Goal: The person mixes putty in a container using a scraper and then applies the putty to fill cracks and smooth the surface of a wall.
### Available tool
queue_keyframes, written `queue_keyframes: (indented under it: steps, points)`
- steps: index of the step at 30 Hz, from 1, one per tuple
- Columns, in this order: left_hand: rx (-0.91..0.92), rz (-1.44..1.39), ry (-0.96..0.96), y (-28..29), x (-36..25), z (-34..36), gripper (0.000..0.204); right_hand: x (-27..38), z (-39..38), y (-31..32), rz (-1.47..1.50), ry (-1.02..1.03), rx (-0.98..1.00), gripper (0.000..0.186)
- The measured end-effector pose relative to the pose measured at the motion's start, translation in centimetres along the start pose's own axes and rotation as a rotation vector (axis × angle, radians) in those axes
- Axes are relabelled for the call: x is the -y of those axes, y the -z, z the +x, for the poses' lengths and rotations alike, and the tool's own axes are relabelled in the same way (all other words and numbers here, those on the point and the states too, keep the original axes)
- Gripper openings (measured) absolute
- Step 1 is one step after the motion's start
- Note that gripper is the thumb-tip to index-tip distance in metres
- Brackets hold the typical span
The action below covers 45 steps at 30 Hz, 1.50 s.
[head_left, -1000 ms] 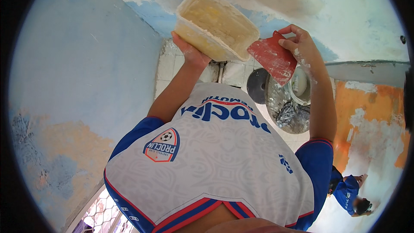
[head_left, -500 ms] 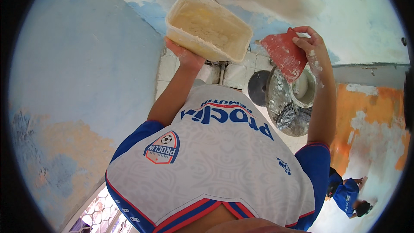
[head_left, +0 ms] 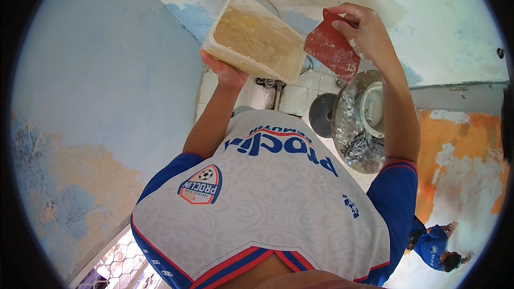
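Observation:
My left hand [head_left: 225, 75] grips the cream plastic tub [head_left: 294, 64] from underneath at its left end. The tub is tilted and holds pale beige paste, smeared over its inside and rim. My right hand [head_left: 356, 27] pinches a red flexible scraper [head_left: 334, 53] by its top edge between thumb and fingers. White smears mark the scraper, which hangs just beside the tub's right end; I cannot tell whether they touch. Behind and below them is a patchy white and pale blue wall [head_left: 401, 16].
A dark round disc [head_left: 321, 118], a splattered round top [head_left: 342, 118] carrying a white bucket [head_left: 363, 107] and crumpled plastic [head_left: 361, 150] are below on the tiled floor [head_left: 294, 101]. Blue wall [head_left: 96, 64] is at left, with a grille [head_left: 115, 262] behind. Another person [head_left: 433, 246] works at the orange-patched wall, lower right.
My right hand has lifted the scraper upward and shifted it left, toward the tub. My left hand has moved the tub left and slightly down. The other person has hardly moved.

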<state>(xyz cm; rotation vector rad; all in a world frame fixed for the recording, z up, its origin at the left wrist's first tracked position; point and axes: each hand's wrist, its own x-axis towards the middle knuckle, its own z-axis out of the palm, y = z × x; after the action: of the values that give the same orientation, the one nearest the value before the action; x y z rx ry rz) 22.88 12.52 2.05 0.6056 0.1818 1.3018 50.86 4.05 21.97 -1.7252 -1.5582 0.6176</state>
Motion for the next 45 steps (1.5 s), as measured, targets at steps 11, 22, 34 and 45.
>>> queue_keyframes:
  steps: [11,22,34,45]
  points:
    - [-0.046,0.005,-0.053,0.8,-2.7,-1.0,0.1,6.6,-0.4,-4.2,-0.322,-0.137,0.298,0.026]
    - [-0.116,-0.015,0.032,2.5,-6.9,-3.2,0.108,7.2,-1.3,-9.3,0.12,-0.268,0.364,0.026]
    - [-0.052,0.034,0.222,5.1,-10.3,-7.2,0.111,9.7,-4.1,-14.9,0.544,-0.379,0.226,0.028]
    - [-0.055,0.099,0.569,6.6,-12.2,-12.6,0.107,10.4,-6.9,-18.2,0.804,-0.487,0.081,0.03]
